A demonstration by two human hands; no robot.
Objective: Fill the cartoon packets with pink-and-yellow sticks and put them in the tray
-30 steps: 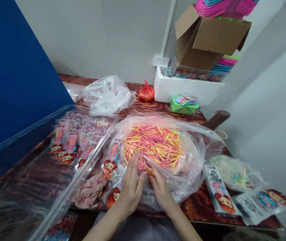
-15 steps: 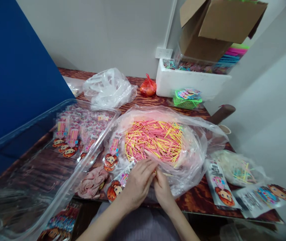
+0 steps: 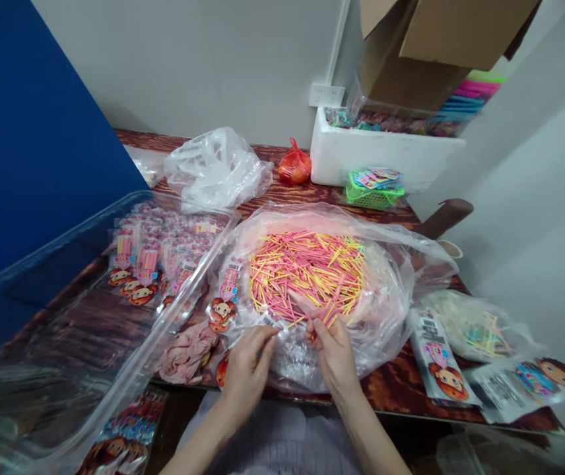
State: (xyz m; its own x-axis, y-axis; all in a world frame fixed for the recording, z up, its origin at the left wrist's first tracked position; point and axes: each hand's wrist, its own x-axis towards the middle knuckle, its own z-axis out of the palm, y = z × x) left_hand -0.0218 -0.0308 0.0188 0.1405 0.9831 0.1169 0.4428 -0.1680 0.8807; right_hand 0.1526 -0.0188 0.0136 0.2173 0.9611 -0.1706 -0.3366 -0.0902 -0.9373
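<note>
while your r hand (image 3: 334, 353) pinches sticks (image 3: 332, 321), the pouch lies to its l

your l hand (image 3: 247, 363) is nearer the silver pouch (image 3: 268, 320), partly hiding it. what shows runs approx. diagonally, from the printed face by your l wrist up-right to the edge at your l fingertips. l fingers are bunched there; can't tell if they've got hold. r thumb + fingertips press on a few sticks, no. unclear, tips pointing up-right, i.e. away from the pouch edge. loose pile (image 3: 307, 270) is just beyond r hand, in the clear bag (image 3: 391, 284).

Soft light glints on the plastic bag (image 3: 389, 330); edges blur.
</note>
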